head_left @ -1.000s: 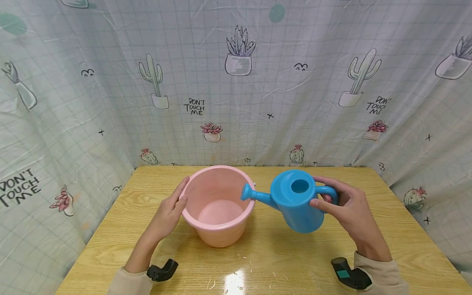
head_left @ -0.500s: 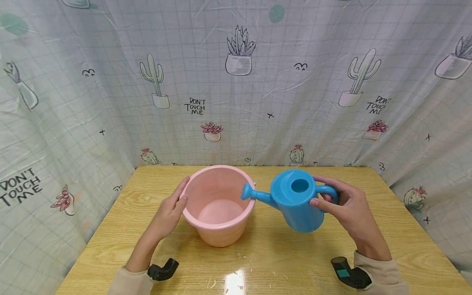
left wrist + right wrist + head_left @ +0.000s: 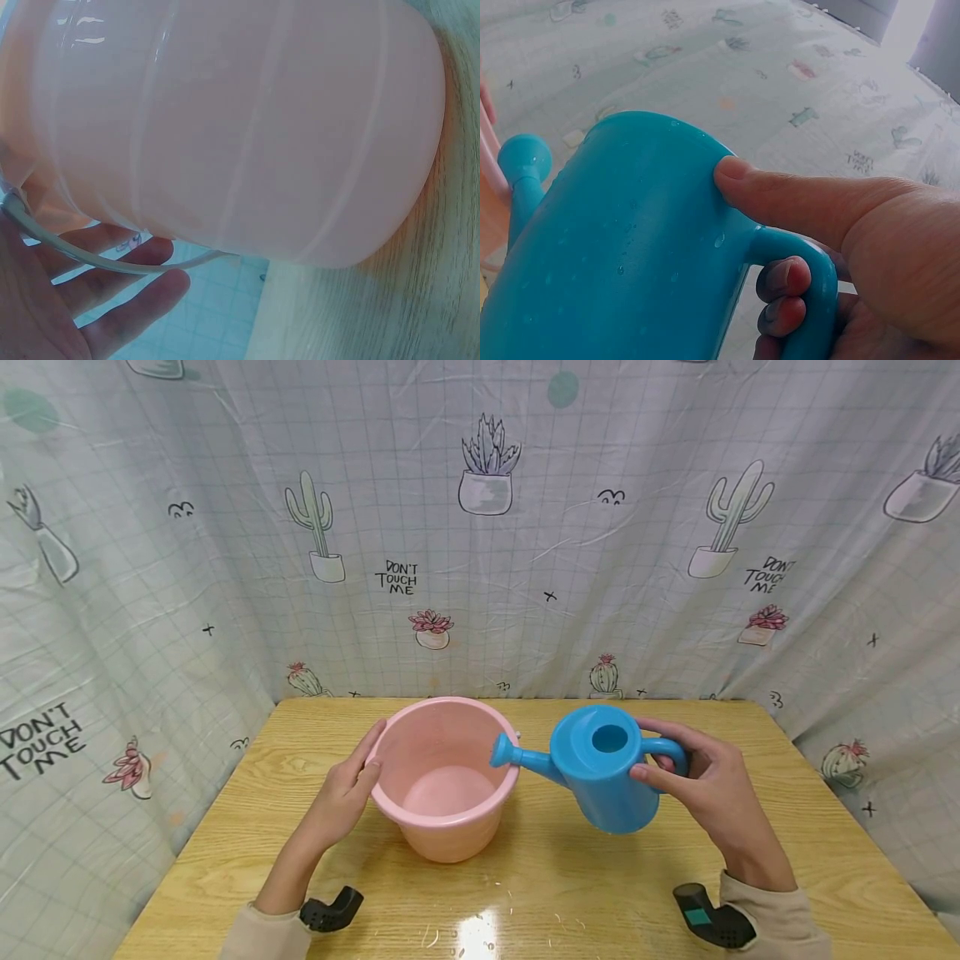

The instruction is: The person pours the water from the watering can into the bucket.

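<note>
Here the spout (image 3: 504,752) overhangs the bucket (image 3: 420,835) rim.

cactus-print curtain (image 3: 525,527), wooden table (image 3: 570,877)

A wooden table (image 3: 570,893) lies under the fingers, its pale grain glossy with a bright glare spot and a few water drops close to the near edge. Beyond the fingertips hangs a checked curtain (image 3: 525,543) printed with cacti, potted plants and the words "DON'T TOUCH ME".
</note>
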{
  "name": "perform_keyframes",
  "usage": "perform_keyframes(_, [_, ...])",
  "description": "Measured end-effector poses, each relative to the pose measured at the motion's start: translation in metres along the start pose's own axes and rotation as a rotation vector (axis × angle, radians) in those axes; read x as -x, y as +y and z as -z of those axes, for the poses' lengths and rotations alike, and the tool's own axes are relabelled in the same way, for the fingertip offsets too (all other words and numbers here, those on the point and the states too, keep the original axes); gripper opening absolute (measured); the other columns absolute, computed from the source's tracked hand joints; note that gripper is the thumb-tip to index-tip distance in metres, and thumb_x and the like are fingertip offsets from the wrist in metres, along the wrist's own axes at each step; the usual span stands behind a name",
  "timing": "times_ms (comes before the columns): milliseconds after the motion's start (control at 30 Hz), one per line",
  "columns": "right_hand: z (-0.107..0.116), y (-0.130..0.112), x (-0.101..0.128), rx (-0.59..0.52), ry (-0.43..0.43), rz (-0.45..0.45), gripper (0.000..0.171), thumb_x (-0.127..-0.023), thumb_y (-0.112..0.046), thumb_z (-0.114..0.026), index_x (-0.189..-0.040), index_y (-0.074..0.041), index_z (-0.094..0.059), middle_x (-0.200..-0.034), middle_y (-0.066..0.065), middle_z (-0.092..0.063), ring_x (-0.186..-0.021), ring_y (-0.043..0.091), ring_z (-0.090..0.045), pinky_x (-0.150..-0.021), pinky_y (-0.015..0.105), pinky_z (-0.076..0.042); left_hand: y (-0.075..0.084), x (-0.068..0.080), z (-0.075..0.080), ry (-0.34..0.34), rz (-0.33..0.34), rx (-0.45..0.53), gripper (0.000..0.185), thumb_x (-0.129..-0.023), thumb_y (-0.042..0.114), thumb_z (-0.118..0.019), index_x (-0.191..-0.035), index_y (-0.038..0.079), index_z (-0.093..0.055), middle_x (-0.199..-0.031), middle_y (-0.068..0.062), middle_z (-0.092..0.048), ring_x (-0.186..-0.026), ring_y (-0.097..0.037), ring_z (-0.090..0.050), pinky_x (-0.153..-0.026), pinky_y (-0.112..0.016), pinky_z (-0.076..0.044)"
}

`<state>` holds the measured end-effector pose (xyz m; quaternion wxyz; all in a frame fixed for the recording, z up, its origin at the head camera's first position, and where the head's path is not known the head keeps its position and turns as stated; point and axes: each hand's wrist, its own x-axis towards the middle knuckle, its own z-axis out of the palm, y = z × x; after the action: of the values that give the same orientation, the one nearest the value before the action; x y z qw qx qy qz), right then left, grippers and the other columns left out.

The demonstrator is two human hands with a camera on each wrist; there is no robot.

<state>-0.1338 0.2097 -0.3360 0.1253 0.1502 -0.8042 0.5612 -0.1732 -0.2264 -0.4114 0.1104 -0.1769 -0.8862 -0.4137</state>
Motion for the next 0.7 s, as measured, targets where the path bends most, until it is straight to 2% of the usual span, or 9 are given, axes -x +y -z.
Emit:
perform_keyframes(300, [0.0004, 0.0009, 0.0001, -0.021, -0.005, 0.003, 0.052, -0.084, 0.0, -0.072, -0.133, -0.001, -0.056, -0.084, 0.001, -0.053, -0.073, 0.007, -0.05, -0.063, 0.021, -0.043, 0.0008, 0.0006, 0.0, 0.005, -0.011, -0.007, 0.051, -0.106, 0.022, -0.035, -0.155, 0.023, -0.022, -0.152, -0.014, -0.041, -0.13, -0.027, -0.05, -0.101, -0.034, -0.047])
perform_keyframes(700, [0.0005, 0.0002, -0.0003, -0.059, -0.008, 0.024, 0.052, -0.083, 0.005, -0.07, -0.133, 0.0, -0.056, -0.084, -0.001, -0.054, -0.073, 0.008, -0.05, -0.063, 0.021, -0.042, 0.0019, 0.0006, 0.0001, 0.001, -0.005, -0.003, 0.051, -0.106, 0.022, -0.035, -0.156, 0.021, -0.022, -0.152, -0.014, -0.04, -0.127, -0.027, -0.052, -0.098, -0.039, -0.049])
